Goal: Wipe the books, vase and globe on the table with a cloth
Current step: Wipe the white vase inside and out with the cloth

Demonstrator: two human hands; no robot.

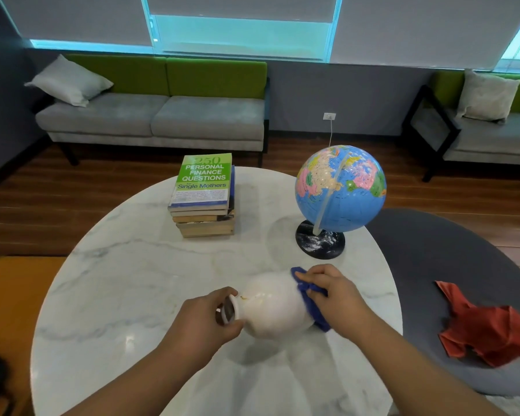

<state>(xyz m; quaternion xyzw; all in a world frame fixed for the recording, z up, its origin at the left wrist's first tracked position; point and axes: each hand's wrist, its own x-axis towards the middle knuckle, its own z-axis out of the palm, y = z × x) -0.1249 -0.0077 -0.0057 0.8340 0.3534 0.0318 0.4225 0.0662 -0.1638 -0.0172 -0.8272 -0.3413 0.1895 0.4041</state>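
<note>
Vase [272, 306] lies tilted at lower centre of the frame above the marble bench [126, 265], its neck gripped by the left hand [203, 321]. The right hand [332, 291] presses a blue cloth [308, 292] onto its base. Rotating it steadily should reach every side; books [204, 199] and globe [339, 189] wait behind.

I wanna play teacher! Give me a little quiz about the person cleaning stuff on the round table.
1. True or false: the white vase stands upright on the marble table.
2. Which of the hands holds the blue cloth against the vase? A) left B) right
3. Fill in: in the picture, the stack of books sits to the ___ of the globe.

Key: 1 false, it is held on its side. 2 B, the right hand; the left hand grips the neck. 3 left.
</note>
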